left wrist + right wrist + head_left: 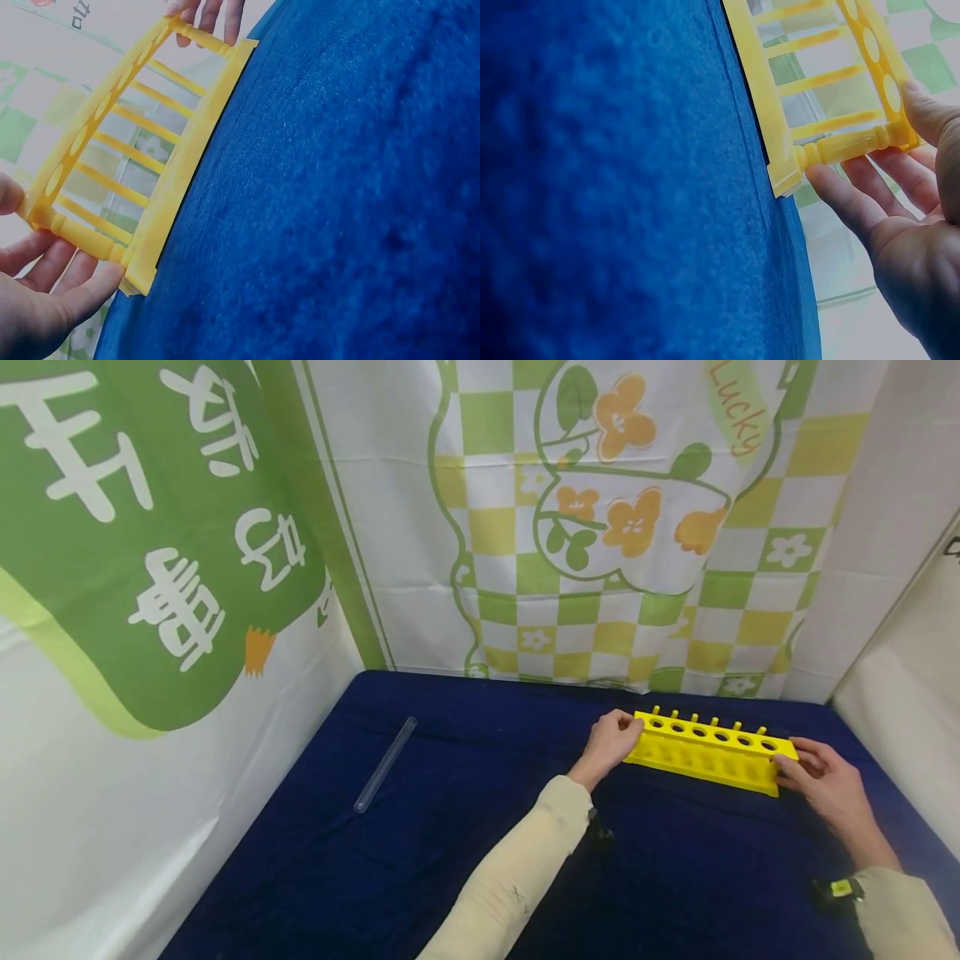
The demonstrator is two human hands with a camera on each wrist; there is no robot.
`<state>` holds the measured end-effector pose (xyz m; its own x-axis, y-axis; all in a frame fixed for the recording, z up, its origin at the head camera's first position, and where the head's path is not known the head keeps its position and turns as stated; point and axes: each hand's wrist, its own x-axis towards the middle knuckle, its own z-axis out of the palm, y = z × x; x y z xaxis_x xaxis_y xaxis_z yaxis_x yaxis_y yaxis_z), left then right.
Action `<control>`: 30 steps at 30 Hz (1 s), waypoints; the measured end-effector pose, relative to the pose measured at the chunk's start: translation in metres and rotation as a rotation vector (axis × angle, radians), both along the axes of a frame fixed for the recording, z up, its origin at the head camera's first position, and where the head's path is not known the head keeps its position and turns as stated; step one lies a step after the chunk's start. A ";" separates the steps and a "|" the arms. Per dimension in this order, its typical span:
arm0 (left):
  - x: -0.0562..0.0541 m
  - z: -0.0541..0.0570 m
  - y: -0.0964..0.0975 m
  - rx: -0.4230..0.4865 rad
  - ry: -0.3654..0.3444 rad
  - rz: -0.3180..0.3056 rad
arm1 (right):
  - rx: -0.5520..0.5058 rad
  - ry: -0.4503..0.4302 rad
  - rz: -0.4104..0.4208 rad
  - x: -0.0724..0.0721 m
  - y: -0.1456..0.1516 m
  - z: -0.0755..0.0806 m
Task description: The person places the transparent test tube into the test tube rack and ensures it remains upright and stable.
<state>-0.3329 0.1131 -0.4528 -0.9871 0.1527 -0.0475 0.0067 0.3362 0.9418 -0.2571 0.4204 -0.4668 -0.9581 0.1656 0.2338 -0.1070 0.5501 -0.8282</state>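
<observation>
Two grips: left hand [609, 742] and right hand [831, 783], fingers part-curled, pinch opposite ends of yellow rack [709, 736] upright on counter [480, 785], probably to keep it square. Clear tube [385, 766] lies well apart.

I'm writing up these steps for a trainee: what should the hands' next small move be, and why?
Probably loosen the left hand from the yellow test tube rack, with the right hand steadying it: the rack's base appears to rest on the dark blue cloth, no tube shows in it, and the clear test tube lies off to the left.
</observation>
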 end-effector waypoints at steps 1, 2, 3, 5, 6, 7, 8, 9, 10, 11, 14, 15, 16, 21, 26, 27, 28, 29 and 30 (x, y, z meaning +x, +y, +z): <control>0.000 0.000 0.000 -0.003 0.005 -0.001 | -0.002 0.000 0.001 0.000 -0.001 0.001; 0.000 0.000 -0.001 -0.005 0.010 -0.001 | -0.003 -0.002 0.002 0.000 -0.002 0.001; 0.000 0.000 -0.002 -0.006 0.011 -0.001 | -0.001 -0.005 0.002 0.000 -0.002 0.001; 0.000 0.001 -0.003 -0.007 0.011 0.001 | 0.009 -0.014 0.000 -0.001 -0.004 0.002; 0.000 0.000 -0.003 -0.009 0.011 0.003 | 0.016 -0.018 0.000 -0.001 -0.004 0.001; 0.000 0.000 -0.003 -0.010 0.008 0.007 | 0.022 -0.022 0.001 -0.002 -0.004 0.001; 0.001 0.000 -0.004 -0.013 0.007 0.010 | 0.027 -0.025 0.000 -0.002 -0.004 0.001; 0.001 0.000 -0.004 -0.014 0.005 0.011 | 0.029 -0.027 0.000 -0.002 -0.005 0.001; 0.001 0.000 -0.005 -0.015 0.006 0.012 | 0.029 -0.026 0.000 -0.003 -0.005 0.001; 0.001 0.001 -0.005 -0.017 0.006 0.015 | 0.025 -0.024 0.001 -0.003 -0.005 0.000; 0.002 0.001 -0.007 -0.022 0.007 0.019 | 0.019 -0.018 0.007 -0.004 -0.007 0.000; 0.002 0.001 -0.007 -0.023 0.009 0.018 | 0.021 -0.013 0.008 -0.004 -0.008 0.000; 0.002 0.001 -0.008 -0.024 0.011 0.018 | 0.022 -0.012 0.010 -0.004 -0.008 0.000; 0.004 0.001 -0.009 -0.031 0.021 0.004 | 0.021 -0.015 0.002 -0.004 -0.008 0.000; 0.003 0.002 -0.011 -0.036 0.027 0.009 | 0.036 -0.014 0.008 -0.006 -0.009 0.001; 0.003 0.002 -0.012 -0.037 0.029 0.011 | 0.042 -0.012 0.009 -0.006 -0.009 0.001; 0.003 0.001 -0.013 -0.036 0.032 0.013 | 0.046 -0.012 0.010 -0.007 -0.010 0.001; 0.003 0.001 -0.014 -0.035 0.032 0.013 | 0.046 -0.012 0.012 -0.006 -0.011 0.001; 0.004 0.000 -0.015 -0.036 0.029 0.011 | 0.051 -0.014 0.013 -0.006 -0.013 0.000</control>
<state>-0.3289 0.0982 -0.4530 -0.9898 0.1404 -0.0246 0.0294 0.3699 0.9286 -0.2629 0.4077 -0.4663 -0.9632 0.1415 0.2286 -0.1033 0.5902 -0.8006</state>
